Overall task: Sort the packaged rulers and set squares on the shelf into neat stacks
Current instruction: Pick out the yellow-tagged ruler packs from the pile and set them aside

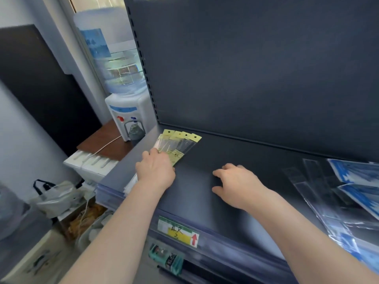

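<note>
Fingers of my left hand [154,171] on fanned yellow-topped ruler packs [182,144], grip hidden; right hand [235,183] loosely spread, empty. Blue packs [352,181] lie jumbled: much left, I judge.

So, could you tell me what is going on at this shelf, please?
A person is tidying packaged rulers on a dark shelf. Their left hand rests on a fanned bunch of yellow-topped ruler packets at the shelf's left end, not yet squared up. The right hand lies on the bare shelf, holding nothing. A loose heap of clear and blue packets sits at the right end.
</note>
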